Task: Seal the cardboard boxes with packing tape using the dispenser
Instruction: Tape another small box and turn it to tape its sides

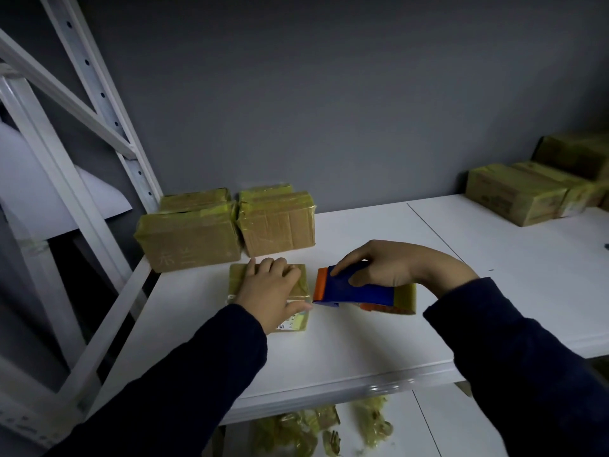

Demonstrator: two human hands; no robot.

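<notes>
A white rack [99, 103] stands at the left edge. Beside it, four sealed boxes [191, 239] sit at the back of the white worktop [362, 344], brown card wrapped in glossy yellowish tape. In front of them lies a small flat box [237, 278], also tape-covered, with a printed label at its near edge. The left hand [270, 288] rests flat on top of it, fingers relaxed. Just right of the box, the right hand [385, 262] grips a blue dispenser [356, 291] with an orange front plate, its tan roll [405, 296] at the rear. More boxes [514, 192] sit far right.
</notes>
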